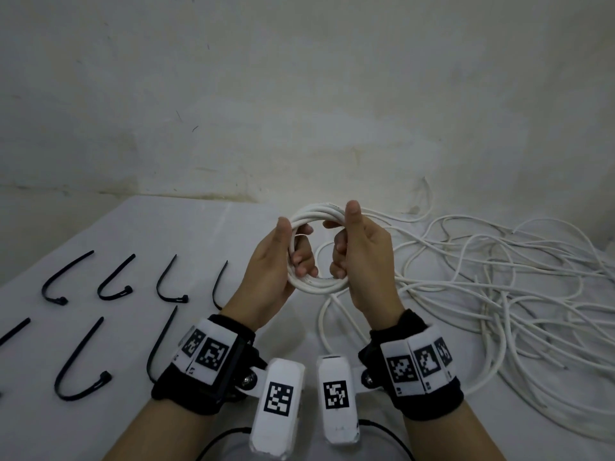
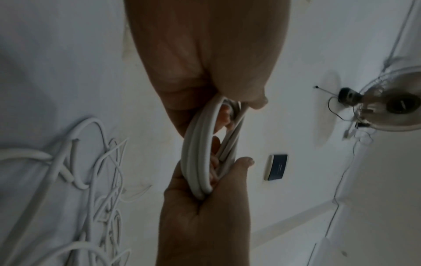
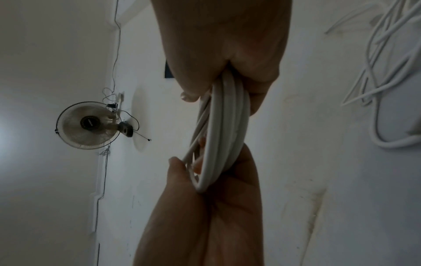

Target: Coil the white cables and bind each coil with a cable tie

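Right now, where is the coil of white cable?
In the head view the coil is held up above the table, gripped between the left hand and right hand, with loose cables to its right.

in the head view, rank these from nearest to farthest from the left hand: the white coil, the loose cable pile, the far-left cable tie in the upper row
1. The white coil: held in the left hand itself, shared with the right hand.
2. The loose cable pile: on the table, right of both hands.
3. The far-left cable tie: at the table's left end; its lead over the pile is narrow.
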A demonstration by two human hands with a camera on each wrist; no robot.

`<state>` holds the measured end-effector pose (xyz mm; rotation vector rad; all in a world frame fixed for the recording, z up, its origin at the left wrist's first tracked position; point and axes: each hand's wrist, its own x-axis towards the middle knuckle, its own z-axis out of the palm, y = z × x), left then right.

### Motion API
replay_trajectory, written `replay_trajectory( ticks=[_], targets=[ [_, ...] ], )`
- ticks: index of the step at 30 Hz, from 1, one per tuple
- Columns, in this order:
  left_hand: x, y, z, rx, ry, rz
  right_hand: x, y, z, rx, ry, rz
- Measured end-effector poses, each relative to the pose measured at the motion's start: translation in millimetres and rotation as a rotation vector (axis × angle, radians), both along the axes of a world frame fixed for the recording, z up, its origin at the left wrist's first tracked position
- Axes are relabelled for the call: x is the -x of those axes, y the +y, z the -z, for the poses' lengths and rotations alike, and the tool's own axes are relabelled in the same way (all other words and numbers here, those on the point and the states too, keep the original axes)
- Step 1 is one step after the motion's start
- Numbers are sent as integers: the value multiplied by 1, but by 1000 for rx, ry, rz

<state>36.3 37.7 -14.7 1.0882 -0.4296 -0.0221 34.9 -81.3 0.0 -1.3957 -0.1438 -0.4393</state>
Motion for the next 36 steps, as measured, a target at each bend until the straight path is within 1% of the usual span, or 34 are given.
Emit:
replay_trajectory(
  ticks=[4,7,10,12,18,20,24,28,31,36],
  targets=[
    [2,-2,0,-106,-47,-153,5,3,1,55,15,17],
    [2,-1,1,-131,-38,-205,5,6,1,20,35,-5],
    [2,-4,0,-136,-18,-204,4,2,0,-78,69,-23],
    [3,-6,0,-131,8,-188,5,1,0,-131,44,-30],
    [6,-1,-6,-151,4,-177,7,0,-3,-173,10,-68],
    [7,-2,-6,-126,-8,-159,7,0,-3,-170,37,-54],
    [6,-6,-2,-141,-33,-150,7,-2,-2,-158,151,-53],
    [6,-6,-3,-185,-13,-138,5,-3,-1,-210,172,-42],
    [5,-1,-5,-278,4,-128,3,-4,1,-213,179,-17],
    [9,17,-16,-612,-45,-111,1,-6,4,-231,158,-23]
  ],
)
